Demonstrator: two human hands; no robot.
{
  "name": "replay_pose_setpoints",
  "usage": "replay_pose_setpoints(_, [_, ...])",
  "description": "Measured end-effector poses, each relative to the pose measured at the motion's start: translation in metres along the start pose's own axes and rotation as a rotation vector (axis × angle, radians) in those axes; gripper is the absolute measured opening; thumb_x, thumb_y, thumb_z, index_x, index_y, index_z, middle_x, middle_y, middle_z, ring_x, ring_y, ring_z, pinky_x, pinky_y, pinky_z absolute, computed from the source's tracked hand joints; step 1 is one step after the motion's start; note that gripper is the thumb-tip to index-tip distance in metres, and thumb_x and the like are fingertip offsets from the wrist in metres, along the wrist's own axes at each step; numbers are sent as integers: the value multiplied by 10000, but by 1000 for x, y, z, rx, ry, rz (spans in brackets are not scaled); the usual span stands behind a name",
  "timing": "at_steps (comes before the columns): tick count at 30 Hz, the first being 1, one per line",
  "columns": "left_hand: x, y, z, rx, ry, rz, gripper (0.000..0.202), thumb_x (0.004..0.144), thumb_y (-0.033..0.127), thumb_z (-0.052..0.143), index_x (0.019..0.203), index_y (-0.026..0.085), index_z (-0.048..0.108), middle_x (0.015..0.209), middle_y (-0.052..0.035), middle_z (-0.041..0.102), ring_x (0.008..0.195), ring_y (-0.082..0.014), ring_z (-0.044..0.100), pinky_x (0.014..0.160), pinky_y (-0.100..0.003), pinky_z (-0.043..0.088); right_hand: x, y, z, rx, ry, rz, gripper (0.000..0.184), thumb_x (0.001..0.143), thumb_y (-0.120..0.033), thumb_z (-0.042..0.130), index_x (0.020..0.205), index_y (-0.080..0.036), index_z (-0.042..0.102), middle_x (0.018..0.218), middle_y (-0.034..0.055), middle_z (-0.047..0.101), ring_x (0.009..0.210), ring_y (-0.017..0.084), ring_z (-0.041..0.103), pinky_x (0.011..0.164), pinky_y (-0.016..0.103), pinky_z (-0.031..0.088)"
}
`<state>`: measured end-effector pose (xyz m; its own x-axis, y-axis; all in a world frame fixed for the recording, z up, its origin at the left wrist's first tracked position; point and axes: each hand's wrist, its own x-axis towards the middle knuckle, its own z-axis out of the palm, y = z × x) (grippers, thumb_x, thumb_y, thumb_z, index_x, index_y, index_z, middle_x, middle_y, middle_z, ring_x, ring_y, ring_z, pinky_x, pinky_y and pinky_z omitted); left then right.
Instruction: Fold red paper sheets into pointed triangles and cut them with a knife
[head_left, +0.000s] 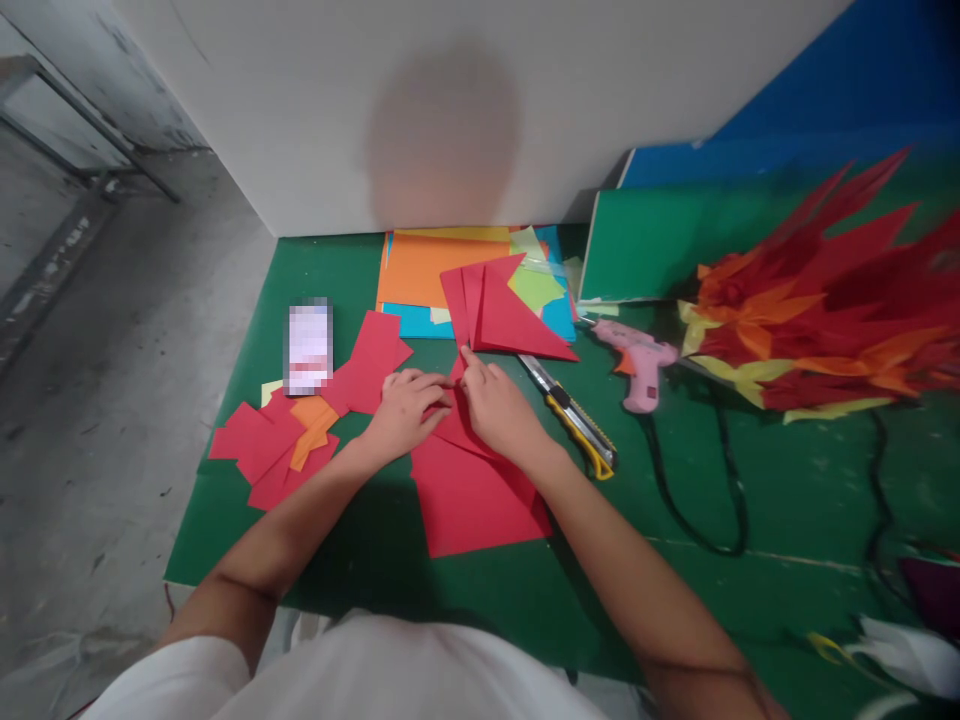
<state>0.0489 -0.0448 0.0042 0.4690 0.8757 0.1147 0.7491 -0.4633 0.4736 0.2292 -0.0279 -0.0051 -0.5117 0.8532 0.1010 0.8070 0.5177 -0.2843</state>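
Red paper (462, 438) lay atop another sheet (480, 510) short of the desk's (360, 565) front edge, under a half-curled left hand (411, 405) and loosely bent right hand (495, 402), any grip hidden, and uneven pressing could have slid it askew.

1. Rear: the white wall (307, 110) limits reach beyond the tabletop (675, 600).
2. Right rear: the green panel (652, 240) and red-orange paper bundle (840, 300) obstruct passage.
3. Right: a narrow gap separates the utility knife (574, 413) from the pink glue gun (641, 362).
4. Right front: passage exists between the right forearm (622, 560) and the looped black cord (670, 510).
5. Left: the phone (309, 348) and red paper pieces (262, 445) obstruct; room remains behind the phone.
6. Front: a strip lies between the red sheet (480, 505) and the shirt (420, 670).
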Motion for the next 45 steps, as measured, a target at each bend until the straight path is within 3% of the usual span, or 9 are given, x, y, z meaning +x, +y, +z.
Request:
replay_pose_setpoints(6, [0,3,1,3,20,-15,96,890,235,570,845,223,653,1200,15,659,1019,-229,498,866,-404,341,-27,-5,0,-71,43,25,250,885,-56,333,978,-107,559,1390,223,495,873,280,527,806,419,426])
replay_pose_setpoints(12, [-2,5,2,49,21,7,89,894,217,546,877,214,633,1223,-5,646,1031,-231,495,856,-408,345,-39,-3,1,-1,151,4,287,922,-132,331,1102,-144,554,1495,177,374,1019,302,512,845,452,420])
replay_pose_setpoints(17, [-3,7,5,65,10,42,137,921,202,490,893,212,624,1261,-19,634,1113,-238,502,892,-423,341,-38,0,3,19,136,-28,270,927,-132,345,1058,-135,581,1395,173,504,1047,294,509,885,443,423])
replay_pose_setpoints(25, [1,10,10,162,-41,73,230,866,85,426,913,211,614,1398,-38,534,1317,-242,422,962,-451,339,-37,2,1,-14,110,-48,227,931,-138,367,995,-140,585,1386,165,521,1023,285,523,864,435,434])
replay_pose_setpoints(31, [2,11,9,154,-40,18,210,827,101,484,943,216,617,1345,-48,583,1305,-258,438,988,-487,311,-46,0,-5,-98,145,-34,203,943,-188,399,959,-163,599,1316,125,594,990,283,525,828,418,422])
replay_pose_setpoints(39, [3,14,10,159,-16,-32,168,816,112,507,892,226,605,1278,-40,632,1289,-259,451,1011,-517,277,-84,-5,-8,-60,185,-7,133,917,-186,478,935,-164,608,1135,112,689,892,254,552,772,375,422])
replay_pose_setpoints(45, [0,18,11,181,48,-45,175,852,123,505,906,230,632,1281,-26,631,1231,-264,494,1049,-552,244,-86,0,-10,-14,182,-38,188,928,-193,455,1013,-162,619,1091,111,693,960,259,575,848,390,438])
